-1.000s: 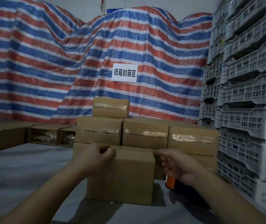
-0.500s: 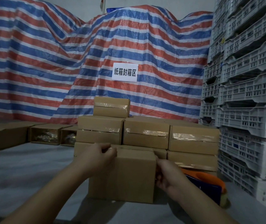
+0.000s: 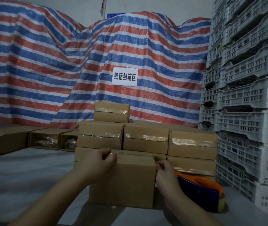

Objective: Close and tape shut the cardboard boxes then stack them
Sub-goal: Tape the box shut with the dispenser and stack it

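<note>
A plain cardboard box (image 3: pixel 130 181) stands on the grey table right in front of me. My left hand (image 3: pixel 97 162) grips its upper left corner with curled fingers. At the box's upper right edge, my right hand (image 3: pixel 164 172) has its fingertips pinched together. Behind the box rises a stack of taped boxes (image 3: pixel 146 137), one small box (image 3: pixel 112 111) on top. An orange and blue tape dispenser (image 3: pixel 200 191) lies on the table to the right of the box, just beyond my right wrist.
Open cardboard boxes (image 3: pixel 43 139) lie on their sides at the left, their contents showing. White plastic crates (image 3: pixel 250 111) tower along the right. A striped tarpaulin (image 3: pixel 48 70) with a white paper sign (image 3: pixel 124 77) hangs behind. The grey table (image 3: pixel 24 176) stretches to the left.
My right hand came in from the right and down onto the box's right edge, uncovering the tape dispenser. My left hand has stayed at the box's left corner.
</note>
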